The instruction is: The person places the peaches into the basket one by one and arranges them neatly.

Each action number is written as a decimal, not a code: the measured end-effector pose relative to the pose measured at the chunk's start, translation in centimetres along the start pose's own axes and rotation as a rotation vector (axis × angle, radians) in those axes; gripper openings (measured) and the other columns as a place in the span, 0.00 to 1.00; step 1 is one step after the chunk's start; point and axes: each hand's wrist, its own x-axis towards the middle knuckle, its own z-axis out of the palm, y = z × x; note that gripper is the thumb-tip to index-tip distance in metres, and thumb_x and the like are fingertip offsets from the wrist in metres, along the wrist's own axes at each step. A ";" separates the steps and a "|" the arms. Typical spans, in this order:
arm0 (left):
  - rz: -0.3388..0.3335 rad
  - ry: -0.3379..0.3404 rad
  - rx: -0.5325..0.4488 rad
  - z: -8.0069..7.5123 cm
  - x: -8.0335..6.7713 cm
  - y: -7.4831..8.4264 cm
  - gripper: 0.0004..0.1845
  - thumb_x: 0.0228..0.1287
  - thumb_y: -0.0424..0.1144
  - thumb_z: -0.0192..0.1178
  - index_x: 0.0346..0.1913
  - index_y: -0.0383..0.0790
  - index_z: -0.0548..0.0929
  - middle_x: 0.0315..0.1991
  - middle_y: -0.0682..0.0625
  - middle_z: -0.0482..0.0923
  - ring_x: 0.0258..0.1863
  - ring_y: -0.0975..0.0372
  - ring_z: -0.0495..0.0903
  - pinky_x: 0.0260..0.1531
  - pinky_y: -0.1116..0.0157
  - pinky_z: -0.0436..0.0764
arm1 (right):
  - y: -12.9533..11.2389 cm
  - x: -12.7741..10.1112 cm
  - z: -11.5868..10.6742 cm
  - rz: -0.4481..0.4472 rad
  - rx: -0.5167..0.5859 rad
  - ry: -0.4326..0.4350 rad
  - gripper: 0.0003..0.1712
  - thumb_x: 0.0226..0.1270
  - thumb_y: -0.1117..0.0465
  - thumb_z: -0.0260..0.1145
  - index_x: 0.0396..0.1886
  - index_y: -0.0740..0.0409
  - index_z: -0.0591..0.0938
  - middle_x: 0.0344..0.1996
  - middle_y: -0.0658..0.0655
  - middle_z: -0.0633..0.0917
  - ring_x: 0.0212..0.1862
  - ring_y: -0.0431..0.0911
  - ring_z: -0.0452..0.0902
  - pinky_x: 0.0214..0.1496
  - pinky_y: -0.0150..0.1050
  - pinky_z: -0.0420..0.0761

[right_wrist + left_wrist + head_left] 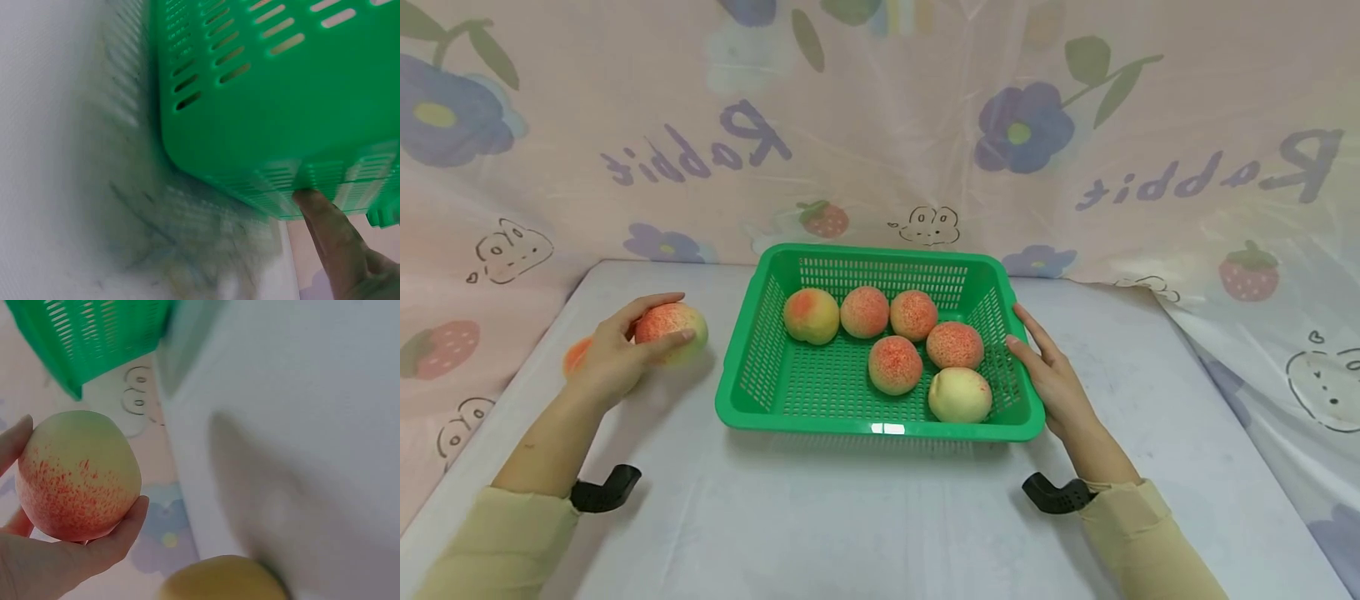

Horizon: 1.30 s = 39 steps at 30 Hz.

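Left hand (pixel 613 358): grip closed round a red-speckled yellow-green peach (pixel 672 327), left of the green slotted plastic basket (pixel 880 425) on the white bench (pixel 865 517). Right hand (pixel 1052 375): straight fingers against the basket's right wall. Risk: the round peach could slip from the fingertips and roll off the bench.

Basket (pixel 880 417) mid-table w/ six peaches; two more peaches left of it.

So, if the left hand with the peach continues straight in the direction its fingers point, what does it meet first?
Probably the green basket. The left hand grips a peach with its fingers pointing right, toward the basket's near left wall; bare table lies between. Depth is unclear, so it might pass over the rim.
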 end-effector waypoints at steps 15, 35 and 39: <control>0.045 0.013 0.001 -0.6 0.0 3.6 0.33 0.61 0.56 0.63 0.69 0.66 0.65 0.69 0.48 0.60 0.59 0.61 0.63 0.49 0.71 0.66 | 0.0 0.1 0.0 0.003 0.005 -0.001 0.36 0.70 0.41 0.56 0.74 0.24 0.52 0.63 0.61 0.68 0.45 0.38 0.80 0.43 0.36 0.83; 0.139 -0.125 0.009 1.0 -0.4 9.4 0.33 0.60 0.56 0.64 0.68 0.63 0.66 0.66 0.52 0.65 0.60 0.60 0.66 0.46 0.71 0.74 | 0.1 0.0 0.0 -0.002 0.005 -0.007 0.36 0.70 0.41 0.55 0.74 0.25 0.52 0.67 0.63 0.64 0.46 0.37 0.80 0.43 0.35 0.83; 0.165 -0.155 0.004 1.6 -0.1 10.2 0.33 0.61 0.54 0.64 0.69 0.61 0.66 0.66 0.51 0.66 0.59 0.58 0.67 0.46 0.68 0.75 | 0.1 0.0 0.0 -0.003 0.006 -0.007 0.36 0.70 0.41 0.55 0.74 0.25 0.52 0.66 0.63 0.65 0.45 0.37 0.80 0.43 0.35 0.83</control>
